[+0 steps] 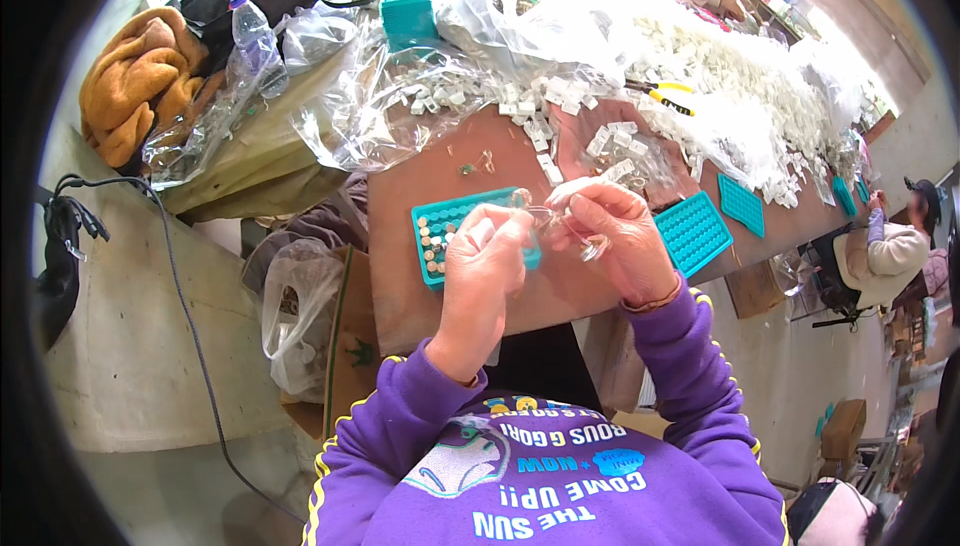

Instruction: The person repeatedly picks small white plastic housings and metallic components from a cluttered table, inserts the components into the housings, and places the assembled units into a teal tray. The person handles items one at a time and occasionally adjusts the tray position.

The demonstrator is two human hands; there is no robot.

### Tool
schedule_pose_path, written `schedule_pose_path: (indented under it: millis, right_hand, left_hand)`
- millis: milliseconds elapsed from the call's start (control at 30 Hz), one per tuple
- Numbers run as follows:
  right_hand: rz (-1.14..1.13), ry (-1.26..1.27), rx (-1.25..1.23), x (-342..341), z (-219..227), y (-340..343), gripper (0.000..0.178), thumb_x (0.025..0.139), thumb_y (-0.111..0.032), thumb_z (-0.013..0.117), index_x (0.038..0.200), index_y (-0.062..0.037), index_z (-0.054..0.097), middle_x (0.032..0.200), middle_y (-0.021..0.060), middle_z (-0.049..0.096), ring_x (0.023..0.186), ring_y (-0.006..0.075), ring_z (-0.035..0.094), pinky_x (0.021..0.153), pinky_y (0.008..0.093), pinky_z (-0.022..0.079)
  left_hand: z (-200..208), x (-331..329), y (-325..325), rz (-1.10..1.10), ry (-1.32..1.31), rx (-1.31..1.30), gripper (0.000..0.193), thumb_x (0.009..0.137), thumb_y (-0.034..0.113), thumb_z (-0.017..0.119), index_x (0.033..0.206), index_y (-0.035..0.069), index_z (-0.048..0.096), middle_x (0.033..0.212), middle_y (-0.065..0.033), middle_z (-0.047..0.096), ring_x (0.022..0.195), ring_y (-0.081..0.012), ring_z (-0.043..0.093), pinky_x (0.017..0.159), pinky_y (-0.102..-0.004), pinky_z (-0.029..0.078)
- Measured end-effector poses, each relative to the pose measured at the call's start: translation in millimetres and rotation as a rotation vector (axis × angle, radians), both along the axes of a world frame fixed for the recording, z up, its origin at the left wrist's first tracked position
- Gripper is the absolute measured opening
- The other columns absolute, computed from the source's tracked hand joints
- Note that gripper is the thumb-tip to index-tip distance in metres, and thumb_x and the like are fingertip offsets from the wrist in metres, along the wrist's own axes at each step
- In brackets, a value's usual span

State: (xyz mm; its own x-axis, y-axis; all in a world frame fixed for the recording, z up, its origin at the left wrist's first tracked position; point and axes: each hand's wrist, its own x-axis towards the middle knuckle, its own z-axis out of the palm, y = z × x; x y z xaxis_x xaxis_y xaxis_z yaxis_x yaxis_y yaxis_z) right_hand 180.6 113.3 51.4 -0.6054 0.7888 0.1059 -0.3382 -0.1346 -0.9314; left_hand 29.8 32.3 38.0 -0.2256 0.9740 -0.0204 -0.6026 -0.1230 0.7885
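Note:
My left hand [487,264] is closed in a pinch above a teal tray with rows of round pockets [470,204]. Opposite it, my right hand [620,231] also pinches with thumb and forefinger. Between the fingertips of both hands runs a thin, clear, shiny looped piece [595,247], too fine to name. Small white round parts [427,242] fill some pockets along the tray's left side; my left hand covers part of the tray.
A second teal tray [693,233] lies right of my right hand. Behind are heaps of small white plastic pieces [720,86], clear bags [375,111] and yellow-handled pliers [670,101]. A bottle [256,44] stands at the far left. Two people sit farther off.

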Motion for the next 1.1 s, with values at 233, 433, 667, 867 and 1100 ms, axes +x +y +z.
schedule_pose_path:
  millis: [233,433,667,867,1100]
  right_hand:
    - [-0.145,0.191,-0.03,-4,-24,-18,0.015,0.095,-0.008,0.058,0.107,-0.0011,0.062,0.103,0.01,0.065,0.088,0.017,0.066,0.079,0.032,0.055]
    - [-0.165,0.134,0.015,-6,-24,-23,0.009,0.093,-0.004,0.059,0.1,-0.001,0.064,0.097,0.0072,0.063,0.079,0.0141,0.061,0.071,0.0274,0.05]
    - [-0.022,0.131,0.163,0,-20,-16,0.011,0.091,0.0,0.059,0.099,0.0015,0.065,0.087,0.0023,0.057,0.068,0.0071,0.05,0.063,0.0229,0.041]
    - [-0.053,-0.013,0.225,2,-11,-18,0.016,0.093,-0.005,0.058,0.107,0.0008,0.063,0.089,0.002,0.059,0.073,0.0079,0.055,0.064,0.022,0.044]
    - [0.009,-0.221,0.125,7,0,-38,0.043,0.088,-0.004,0.067,0.127,0.002,0.049,0.094,0.0091,0.068,0.082,0.0114,0.064,0.075,0.0248,0.051]
  left_hand:
    - [-7,2,-6,0.007,0.039,0.017,0.009,0.095,0.017,0.062,0.09,0.01,0.059,0.073,0.0094,0.051,0.056,0.0034,0.032,0.047,-0.0163,0.023]
    - [-8,3,-6,-0.012,0.062,0.023,0.007,0.096,0.016,0.061,0.09,0.012,0.059,0.078,0.0087,0.056,0.057,0.004,0.033,0.047,-0.0158,0.023]
    - [-6,-3,-10,-0.082,0.084,0.095,0.009,0.097,0.012,0.058,0.089,0.008,0.055,0.068,0.0059,0.052,0.051,0.0008,0.031,0.044,-0.0181,0.022]
    - [-9,0,-11,0.065,0.322,0.113,0.008,0.09,0.009,0.068,0.089,0.008,0.06,0.088,0.0022,0.066,0.071,-0.0003,0.052,0.061,-0.0159,0.04]
    - [-18,0,-5,0.296,0.569,0.077,0.013,0.08,0.008,0.075,0.083,0.004,0.063,0.082,-0.0002,0.067,0.073,-0.0028,0.056,0.065,-0.0194,0.044]
